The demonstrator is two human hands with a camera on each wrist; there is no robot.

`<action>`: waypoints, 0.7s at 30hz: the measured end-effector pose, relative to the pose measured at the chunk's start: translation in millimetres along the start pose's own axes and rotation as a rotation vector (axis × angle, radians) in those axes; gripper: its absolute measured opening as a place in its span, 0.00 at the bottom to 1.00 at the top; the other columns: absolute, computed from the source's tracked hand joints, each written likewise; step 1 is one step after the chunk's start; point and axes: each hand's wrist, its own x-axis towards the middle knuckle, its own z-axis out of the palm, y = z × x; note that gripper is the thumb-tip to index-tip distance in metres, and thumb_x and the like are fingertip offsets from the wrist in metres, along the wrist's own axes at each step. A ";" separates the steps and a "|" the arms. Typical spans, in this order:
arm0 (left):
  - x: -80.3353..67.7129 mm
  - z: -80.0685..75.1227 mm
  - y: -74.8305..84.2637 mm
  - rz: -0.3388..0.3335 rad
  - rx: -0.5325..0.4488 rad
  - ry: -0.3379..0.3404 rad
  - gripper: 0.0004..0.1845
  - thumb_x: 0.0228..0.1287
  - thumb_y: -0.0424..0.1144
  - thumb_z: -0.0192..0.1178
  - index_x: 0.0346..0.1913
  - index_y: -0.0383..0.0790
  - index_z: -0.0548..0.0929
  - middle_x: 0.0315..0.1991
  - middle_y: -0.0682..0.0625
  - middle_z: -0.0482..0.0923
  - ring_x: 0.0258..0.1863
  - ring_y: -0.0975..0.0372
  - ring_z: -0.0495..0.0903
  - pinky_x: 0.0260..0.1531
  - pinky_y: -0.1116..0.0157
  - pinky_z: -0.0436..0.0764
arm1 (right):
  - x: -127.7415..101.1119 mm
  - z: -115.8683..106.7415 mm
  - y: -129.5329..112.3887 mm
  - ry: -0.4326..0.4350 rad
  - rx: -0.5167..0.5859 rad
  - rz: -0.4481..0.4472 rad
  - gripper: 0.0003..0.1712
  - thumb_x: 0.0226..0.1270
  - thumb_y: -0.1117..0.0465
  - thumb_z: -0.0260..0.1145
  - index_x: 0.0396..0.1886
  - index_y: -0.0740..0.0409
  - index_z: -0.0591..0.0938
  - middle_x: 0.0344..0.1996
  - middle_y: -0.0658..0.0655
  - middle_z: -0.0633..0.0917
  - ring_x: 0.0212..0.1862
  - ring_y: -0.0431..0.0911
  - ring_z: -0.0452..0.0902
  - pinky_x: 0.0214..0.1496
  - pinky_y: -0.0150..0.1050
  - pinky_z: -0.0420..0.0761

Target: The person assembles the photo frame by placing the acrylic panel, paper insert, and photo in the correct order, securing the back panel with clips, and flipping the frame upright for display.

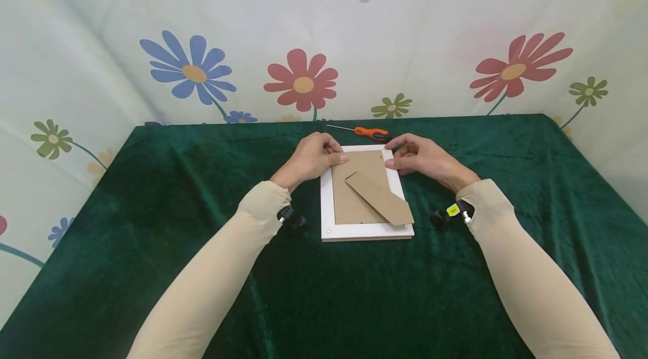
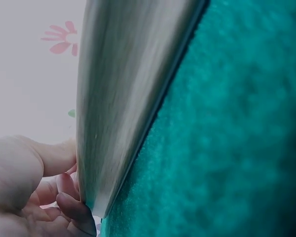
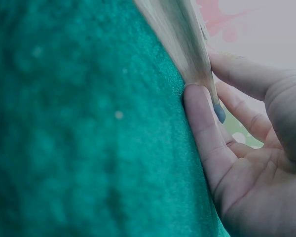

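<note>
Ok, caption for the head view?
Both hands grip the far corners of a face-down frame on green cloth.
</note>
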 end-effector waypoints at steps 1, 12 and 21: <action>0.0 -0.2 0.4 0.000 0.002 0.000 0.14 0.72 0.42 0.71 0.51 0.34 0.86 0.44 0.43 0.79 0.42 0.53 0.78 0.41 0.61 0.82 | 0.2 0.0 -0.1 0.000 0.000 0.000 0.38 0.71 0.46 0.76 0.73 0.55 0.73 0.55 0.64 0.81 0.55 0.56 0.82 0.65 0.51 0.82; -1.8 -1.3 -0.5 -0.008 -0.005 -0.009 0.15 0.72 0.43 0.71 0.52 0.36 0.86 0.45 0.44 0.79 0.43 0.53 0.77 0.43 0.60 0.82 | -0.6 0.1 0.1 -0.006 0.000 0.003 0.38 0.71 0.46 0.76 0.73 0.55 0.73 0.55 0.63 0.81 0.55 0.56 0.82 0.65 0.50 0.81; -5.0 -5.6 -3.8 -0.046 -0.131 -0.001 0.16 0.72 0.45 0.72 0.54 0.40 0.85 0.44 0.45 0.80 0.44 0.53 0.78 0.46 0.59 0.81 | 0.1 -0.5 -0.4 -0.005 0.004 -0.002 0.37 0.72 0.47 0.76 0.72 0.56 0.74 0.54 0.64 0.81 0.54 0.56 0.82 0.64 0.50 0.82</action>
